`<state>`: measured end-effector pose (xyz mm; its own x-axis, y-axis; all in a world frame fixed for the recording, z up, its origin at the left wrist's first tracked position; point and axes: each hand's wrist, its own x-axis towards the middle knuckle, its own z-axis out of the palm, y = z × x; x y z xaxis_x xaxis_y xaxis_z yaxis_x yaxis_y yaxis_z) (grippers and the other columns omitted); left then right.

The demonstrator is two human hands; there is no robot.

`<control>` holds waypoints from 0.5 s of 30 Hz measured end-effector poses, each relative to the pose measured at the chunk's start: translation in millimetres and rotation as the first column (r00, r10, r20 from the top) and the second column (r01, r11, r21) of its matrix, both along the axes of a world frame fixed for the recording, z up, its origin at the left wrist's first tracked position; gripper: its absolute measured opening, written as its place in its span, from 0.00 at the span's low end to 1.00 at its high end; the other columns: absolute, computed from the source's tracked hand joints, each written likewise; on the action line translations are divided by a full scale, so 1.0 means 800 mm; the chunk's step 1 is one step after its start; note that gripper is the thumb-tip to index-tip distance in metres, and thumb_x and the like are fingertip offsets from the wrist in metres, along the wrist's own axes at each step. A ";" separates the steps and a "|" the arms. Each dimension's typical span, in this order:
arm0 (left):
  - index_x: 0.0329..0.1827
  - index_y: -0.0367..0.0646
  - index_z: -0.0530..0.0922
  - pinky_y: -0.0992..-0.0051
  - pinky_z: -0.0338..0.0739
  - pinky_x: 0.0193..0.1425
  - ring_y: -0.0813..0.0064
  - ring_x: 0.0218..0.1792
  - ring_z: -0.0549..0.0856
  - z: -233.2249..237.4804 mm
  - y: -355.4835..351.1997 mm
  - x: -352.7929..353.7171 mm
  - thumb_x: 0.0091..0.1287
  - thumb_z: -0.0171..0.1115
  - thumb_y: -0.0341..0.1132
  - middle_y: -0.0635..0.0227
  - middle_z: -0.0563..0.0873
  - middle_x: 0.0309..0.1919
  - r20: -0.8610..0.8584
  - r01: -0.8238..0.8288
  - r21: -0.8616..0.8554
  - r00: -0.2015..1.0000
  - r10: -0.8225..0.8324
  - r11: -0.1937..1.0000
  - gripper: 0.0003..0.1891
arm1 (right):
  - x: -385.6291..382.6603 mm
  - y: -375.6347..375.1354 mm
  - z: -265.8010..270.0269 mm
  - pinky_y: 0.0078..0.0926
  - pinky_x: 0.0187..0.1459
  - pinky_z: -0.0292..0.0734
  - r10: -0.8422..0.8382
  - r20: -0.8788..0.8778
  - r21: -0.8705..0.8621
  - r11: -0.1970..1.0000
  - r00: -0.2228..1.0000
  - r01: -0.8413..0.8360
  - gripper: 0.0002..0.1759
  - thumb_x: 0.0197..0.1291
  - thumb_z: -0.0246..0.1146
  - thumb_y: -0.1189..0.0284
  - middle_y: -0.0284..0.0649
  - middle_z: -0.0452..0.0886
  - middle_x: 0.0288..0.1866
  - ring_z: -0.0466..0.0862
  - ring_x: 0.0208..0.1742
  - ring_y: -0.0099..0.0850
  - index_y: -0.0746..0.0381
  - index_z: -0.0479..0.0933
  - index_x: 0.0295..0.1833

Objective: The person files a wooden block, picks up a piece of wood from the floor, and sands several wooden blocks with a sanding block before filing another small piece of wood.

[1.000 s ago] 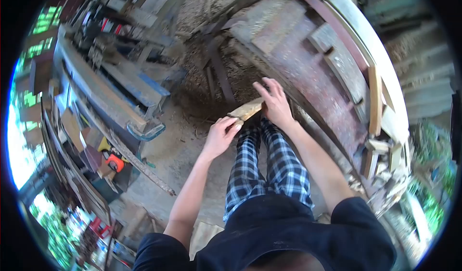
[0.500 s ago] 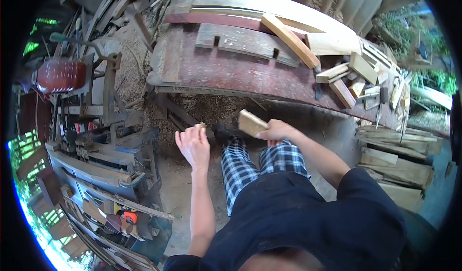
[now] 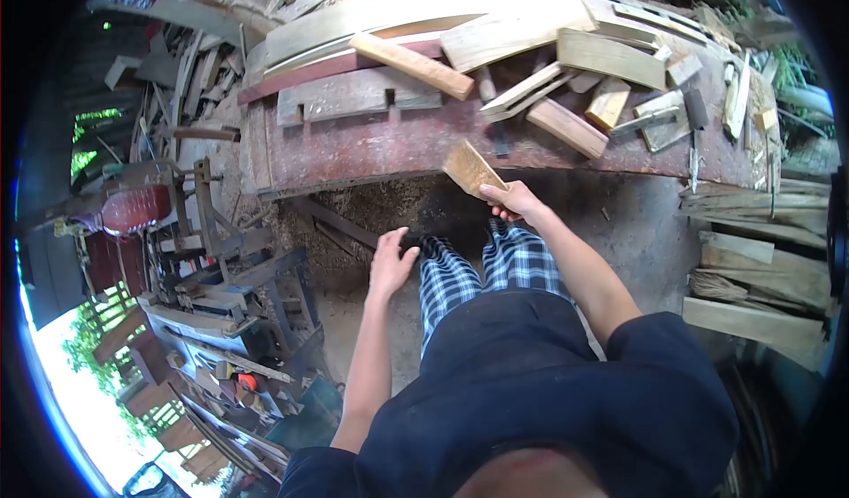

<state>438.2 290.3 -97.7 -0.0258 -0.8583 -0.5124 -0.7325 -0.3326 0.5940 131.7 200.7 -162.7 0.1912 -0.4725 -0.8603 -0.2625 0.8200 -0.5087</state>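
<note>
My right hand [image 3: 513, 202] grips the lower end of a short, flat wooden block [image 3: 469, 169], pale along its edge. The block tilts up toward the front edge of the red-topped workbench [image 3: 354, 155]. Lower and to the left, my left hand [image 3: 389, 266] hovers before my knees with thumb and fingers apart, and nothing shows in it. On the bench beyond lie a grey notched board [image 3: 340, 98], an orange-brown wooden bar [image 3: 414, 65] and a pinkish wood block [image 3: 568, 128].
Several offcuts and a hammer-like tool [image 3: 695, 109] crowd the bench's right side. Stacked boards [image 3: 752, 321] stand at right. To the left are a wooden rack [image 3: 212, 312], a red plastic jug [image 3: 135, 210] and an orange tape measure [image 3: 247, 381]. Wood shavings [image 3: 376, 199] lie under the bench.
My view has swung and the bench appears nearer. My right hand has raised the wooden block toward the bench edge. My left hand's fingers have spread from a pinch around something small.
</note>
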 end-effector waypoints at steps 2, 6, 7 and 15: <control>0.68 0.44 0.73 0.65 0.79 0.60 0.59 0.53 0.84 0.000 -0.007 -0.058 0.67 0.65 0.42 0.53 0.76 0.64 -0.166 -0.074 0.094 0.982 0.089 0.993 0.27 | -0.013 0.003 0.002 0.14 0.16 0.64 -0.057 0.091 -0.014 0.998 0.994 0.059 0.26 0.66 0.62 0.45 0.27 0.76 0.19 0.70 0.14 0.13 0.57 0.76 0.31; 0.70 0.46 0.71 0.64 0.72 0.66 0.65 0.60 0.79 0.010 -0.039 -0.164 0.74 0.59 0.50 0.62 0.78 0.60 -0.470 -0.371 0.516 0.631 0.618 0.772 0.26 | -0.019 0.009 0.051 0.13 0.16 0.61 -0.098 0.406 -0.011 0.994 0.909 0.112 0.27 0.68 0.60 0.43 0.26 0.74 0.16 0.68 0.13 0.13 0.56 0.76 0.29; 0.70 0.48 0.71 0.61 0.71 0.66 0.66 0.61 0.78 0.015 -0.047 -0.182 0.75 0.57 0.51 0.65 0.79 0.58 -0.488 -0.395 0.607 0.500 0.715 0.690 0.26 | -0.021 0.013 0.063 0.14 0.16 0.59 -0.094 0.457 -0.011 0.994 0.884 0.112 0.28 0.68 0.58 0.42 0.27 0.73 0.16 0.68 0.13 0.14 0.56 0.75 0.29; 0.56 0.43 0.78 0.72 0.78 0.54 0.76 0.48 0.84 0.017 -0.085 -0.243 0.76 0.58 0.41 0.69 0.85 0.49 -0.724 -0.419 0.483 0.302 0.619 0.769 0.14 | -0.055 0.008 0.066 0.18 0.14 0.58 -0.023 0.525 -0.076 0.994 0.851 0.074 0.36 0.68 0.51 0.35 0.29 0.67 0.13 0.65 0.12 0.18 0.56 0.75 0.24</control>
